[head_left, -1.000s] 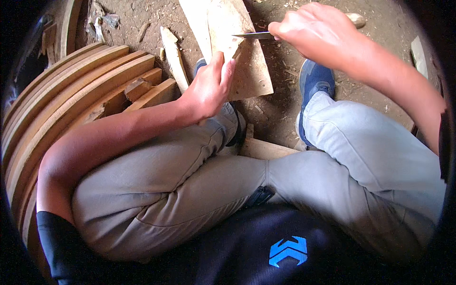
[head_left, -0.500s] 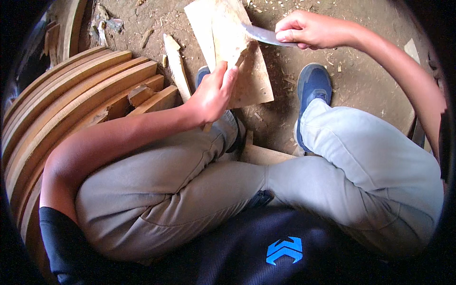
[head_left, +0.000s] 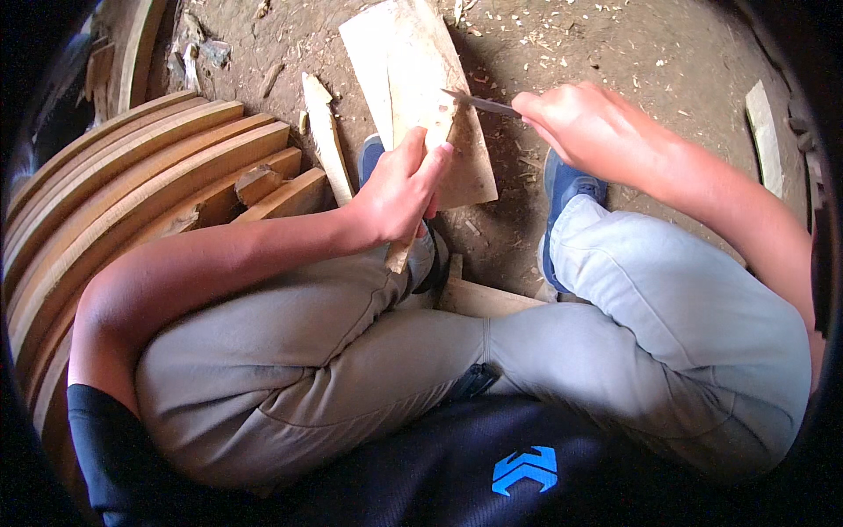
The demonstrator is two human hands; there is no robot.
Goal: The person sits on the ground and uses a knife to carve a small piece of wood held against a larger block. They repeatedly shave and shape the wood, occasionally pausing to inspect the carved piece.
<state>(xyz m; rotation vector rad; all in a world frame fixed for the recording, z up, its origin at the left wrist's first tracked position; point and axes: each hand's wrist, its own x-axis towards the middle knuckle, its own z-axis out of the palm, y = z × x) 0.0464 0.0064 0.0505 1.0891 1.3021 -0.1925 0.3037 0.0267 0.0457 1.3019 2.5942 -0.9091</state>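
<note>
- Plank (head_left: 421, 97) of pale wood stands tilted on the dirt floor (head_left: 632, 53) between the blue shoes (head_left: 566, 189), braced for cutting.
- Left hand (head_left: 399, 189) has its fingers wrapped round the plank's lower edge, steadying it.
- Right hand (head_left: 584, 127) is closed on a knife (head_left: 479, 103) (blade tip at the plank's face).
- Curved wooden slats (head_left: 132, 184) lie stacked to the left.

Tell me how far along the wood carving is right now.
Done: wood chips lie scattered on the dirt, so some shaving has happened, and a stack of curved wooden pieces sits at the person's left. In hand: the left hand grips a small wood piece against a flat board, while the right hand puts a knife to it. Left: the piece looks rough; how much remains is unclear.
</note>
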